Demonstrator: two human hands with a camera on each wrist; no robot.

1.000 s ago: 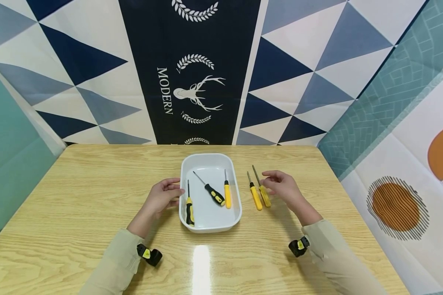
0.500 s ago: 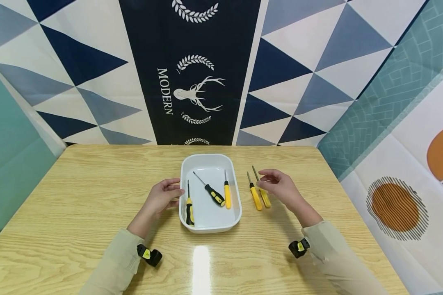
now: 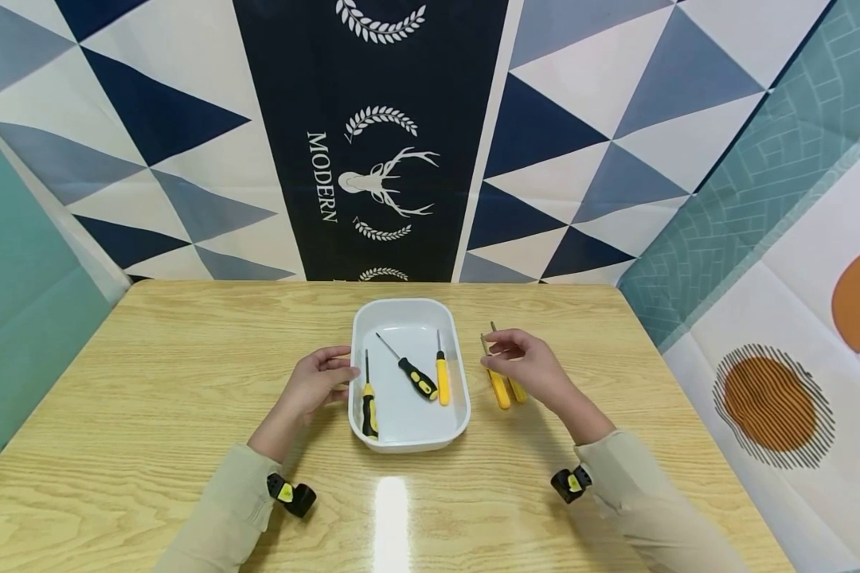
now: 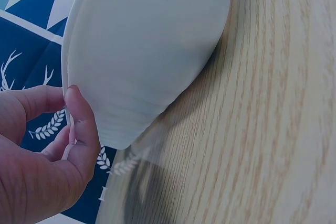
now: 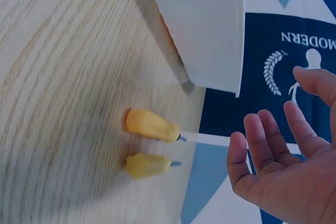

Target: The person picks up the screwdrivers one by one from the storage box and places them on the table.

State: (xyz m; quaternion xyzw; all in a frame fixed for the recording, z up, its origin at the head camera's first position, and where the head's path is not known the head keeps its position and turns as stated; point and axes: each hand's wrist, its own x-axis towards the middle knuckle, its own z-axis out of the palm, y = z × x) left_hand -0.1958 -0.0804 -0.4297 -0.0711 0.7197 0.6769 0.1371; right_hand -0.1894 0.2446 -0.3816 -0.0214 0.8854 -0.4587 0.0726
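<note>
At the left rim of a white plastic tray [image 3: 408, 434], my left hand [image 3: 320, 380] pinches the edge between thumb and fingers, as the left wrist view shows up close on the tray wall [image 4: 147, 51]. Inside lie three screwdrivers: a black-and-yellow one [image 3: 369, 410] along the left wall, another black-and-yellow one [image 3: 417, 379] slanting in the middle, and a yellow-handled one [image 3: 442, 378] on the right. My right hand [image 3: 526, 366] hovers with parted fingers over two yellow-handled screwdrivers on the table, partly covering them. In the right wrist view their handles, one orange-yellow [image 5: 151, 125] and one paler [image 5: 147, 165], lie below the hand.
The wooden table [image 3: 186, 382] runs back to a patterned wall cloth [image 3: 394, 143] with a deer motif. A small black wrist camera [image 3: 291, 495] sits on the left sleeve and a similar camera [image 3: 570, 483] on the right one.
My right hand has moved left, from beside the farther yellow screwdriver to above both loose ones. My left hand and the tray have stayed in place.
</note>
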